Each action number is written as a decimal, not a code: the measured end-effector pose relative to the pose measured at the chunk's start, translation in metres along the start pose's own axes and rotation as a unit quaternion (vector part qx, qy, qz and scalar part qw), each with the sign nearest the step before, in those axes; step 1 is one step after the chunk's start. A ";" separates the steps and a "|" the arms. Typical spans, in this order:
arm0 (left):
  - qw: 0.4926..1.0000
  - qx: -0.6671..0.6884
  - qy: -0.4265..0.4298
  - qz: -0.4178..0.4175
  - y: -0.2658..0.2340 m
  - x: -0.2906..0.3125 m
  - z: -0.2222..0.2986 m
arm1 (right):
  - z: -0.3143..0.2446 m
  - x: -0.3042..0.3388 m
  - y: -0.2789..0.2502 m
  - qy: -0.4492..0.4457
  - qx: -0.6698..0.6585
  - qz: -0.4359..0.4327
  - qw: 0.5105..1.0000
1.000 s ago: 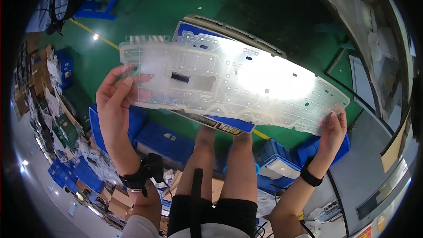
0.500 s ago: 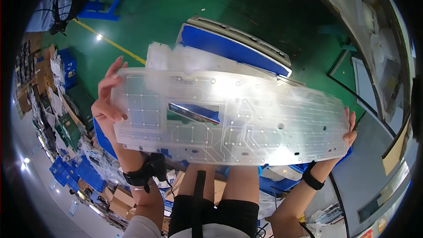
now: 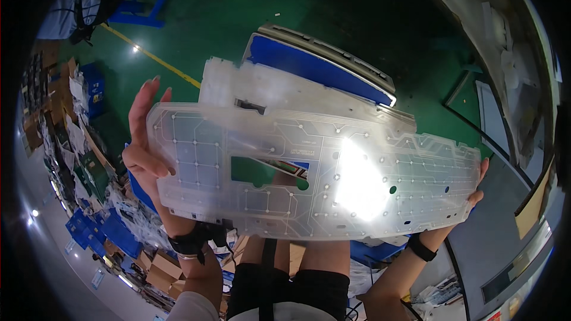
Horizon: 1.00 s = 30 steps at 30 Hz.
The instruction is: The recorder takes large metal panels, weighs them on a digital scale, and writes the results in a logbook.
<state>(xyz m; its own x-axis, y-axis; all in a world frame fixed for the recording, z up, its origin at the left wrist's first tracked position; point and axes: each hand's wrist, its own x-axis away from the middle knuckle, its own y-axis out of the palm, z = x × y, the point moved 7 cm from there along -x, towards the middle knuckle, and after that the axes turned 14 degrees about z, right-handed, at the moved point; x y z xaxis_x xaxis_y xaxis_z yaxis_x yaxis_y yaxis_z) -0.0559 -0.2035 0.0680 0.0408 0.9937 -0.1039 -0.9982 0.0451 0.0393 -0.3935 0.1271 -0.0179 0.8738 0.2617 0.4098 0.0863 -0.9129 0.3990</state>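
Note:
I hold a clear keyboard membrane sheet [image 3: 196, 169] up in front of me, one hand at each end. Its surface carries fine traces, small round contacts and a rectangular cut-out left of the middle, with a strong glare right of it. My left hand [image 3: 143, 148] grips the left edge between thumb and fingers, some fingertips raised above it. At the opposite end my right hand [image 3: 479, 181] pinches the right edge, partly hidden behind the sheet. Beyond the membrane, a whitish translucent sheet or stack [image 3: 220, 83] lies in front of a blue panel [image 3: 315, 68] with a pale frame.
A blue stool [image 3: 146, 0] stands on the green floor [image 3: 202, 12] at the far left. Cardboard boxes [image 3: 163, 273] and blue bins [image 3: 110, 232] are piled along the left. To the right are a grey surface [image 3: 488, 232] and a dark metal frame [image 3: 461, 89].
The membrane has dropped slightly toward me and tilted, its right end shifting right. More of the whitish sheets behind it shows, and the glare has gathered into one patch.

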 end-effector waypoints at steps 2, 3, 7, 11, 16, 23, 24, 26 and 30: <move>1.000 0.009 0.006 -0.013 0.001 0.000 0.002 | 0.001 -0.001 0.005 0.029 -0.036 -0.054 0.997; 1.000 -0.003 0.004 -0.010 0.001 0.001 0.002 | 0.001 0.000 0.005 0.029 -0.036 -0.054 0.997; 1.000 -0.024 0.007 -0.004 0.000 0.001 0.002 | 0.001 0.001 0.003 0.019 -0.020 -0.014 1.000; 0.999 0.004 0.048 -0.023 -0.002 0.001 0.003 | 0.002 0.006 0.003 0.012 -0.016 0.027 0.999; 0.998 0.011 0.045 -0.032 -0.002 0.002 0.005 | 0.002 0.004 -0.001 0.012 -0.017 -0.008 1.000; 1.000 0.002 0.010 -0.029 -0.007 0.001 0.003 | 0.004 -0.001 -0.001 0.072 -0.060 -0.105 0.990; 0.999 -0.002 0.011 -0.035 -0.007 0.001 0.002 | 0.005 0.000 0.002 0.072 -0.059 -0.105 0.990; 0.999 -0.006 0.012 -0.041 -0.007 0.001 -0.001 | 0.011 0.001 0.000 0.103 -0.072 -0.010 0.992; 0.997 0.036 0.036 -0.064 -0.002 0.000 0.000 | 0.012 -0.008 -0.017 0.111 -0.045 0.000 0.993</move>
<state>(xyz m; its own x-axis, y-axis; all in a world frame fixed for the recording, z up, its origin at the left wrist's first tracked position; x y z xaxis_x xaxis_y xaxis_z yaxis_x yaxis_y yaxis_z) -0.0541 -0.2040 0.0682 0.1624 0.9695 -0.1833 -0.9792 0.1813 0.0911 -0.3957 0.1368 -0.0378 0.7457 0.3344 0.5763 0.0350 -0.8834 0.4673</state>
